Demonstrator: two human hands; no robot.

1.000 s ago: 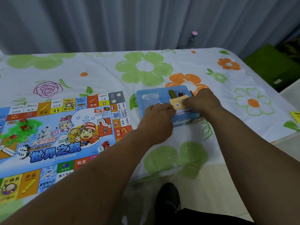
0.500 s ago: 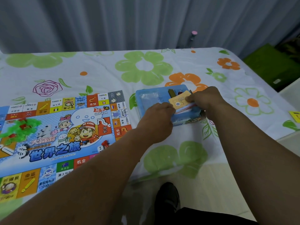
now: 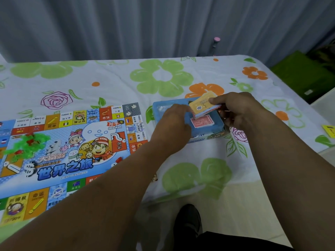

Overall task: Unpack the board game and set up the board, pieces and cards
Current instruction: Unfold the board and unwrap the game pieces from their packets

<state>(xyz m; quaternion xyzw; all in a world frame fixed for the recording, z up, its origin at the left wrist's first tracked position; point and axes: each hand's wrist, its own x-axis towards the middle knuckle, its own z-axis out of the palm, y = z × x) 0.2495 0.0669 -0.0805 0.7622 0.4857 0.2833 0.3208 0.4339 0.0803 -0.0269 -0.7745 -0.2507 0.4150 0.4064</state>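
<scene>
The colourful game board [image 3: 68,153] lies unfolded on the left of the flowered sheet, with a heap of green and red plastic pieces [image 3: 27,144] on it. To its right sits the blue game box tray [image 3: 158,109]. My right hand [image 3: 235,111] holds a stack of cards [image 3: 204,105] with an orange card on top, lifted and tilted above the tray. My left hand [image 3: 174,125] touches the stack's left end, its fingers curled over the tray. A red card deck [image 3: 202,122] lies in the tray beneath the lifted stack.
The sheet-covered surface [image 3: 195,178] ends at a near edge just below my forearms and at a right edge. A yellow card [image 3: 330,130] lies at the far right. Grey curtains [image 3: 145,24] hang behind, and a green object [image 3: 304,77] sits on the floor at right.
The card stack has come up out of the tray and tilted, uncovering the red deck beneath. My right hand rose with it; my left hand stayed at the stack's left end.
</scene>
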